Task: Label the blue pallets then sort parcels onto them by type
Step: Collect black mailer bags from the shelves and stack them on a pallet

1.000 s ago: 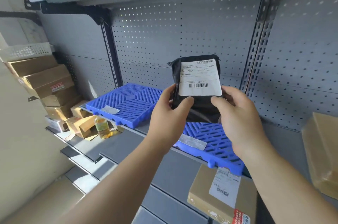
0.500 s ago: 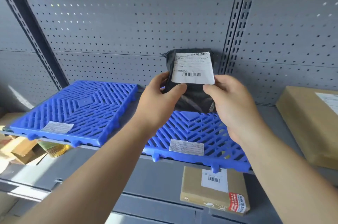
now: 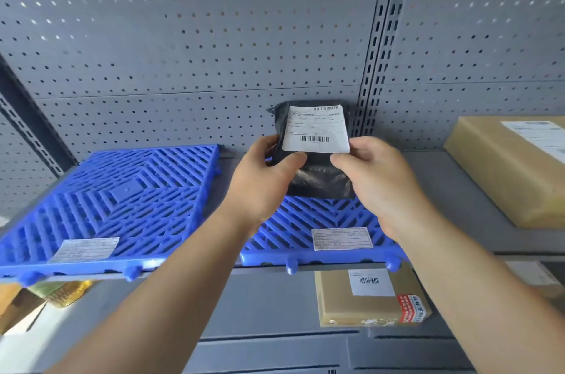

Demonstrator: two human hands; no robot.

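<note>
head: fingers (image 3: 290, 159) of left hand (image 3: 260, 182) and right hand (image 3: 383, 185) pinch glossy crinkled black parcel (image 3: 321, 181)

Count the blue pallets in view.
2. The left pallet lies on the shelf. The right pallet lies beside it, partly hidden by the black parcel, the left hand and the right hand. Others may lie outside the view.

Two pallets (image 3: 116, 199) side by side on shelf (image 3: 443, 184), parcel (image 3: 315, 153) above right one, box (image 3: 504, 166) far right.
</note>
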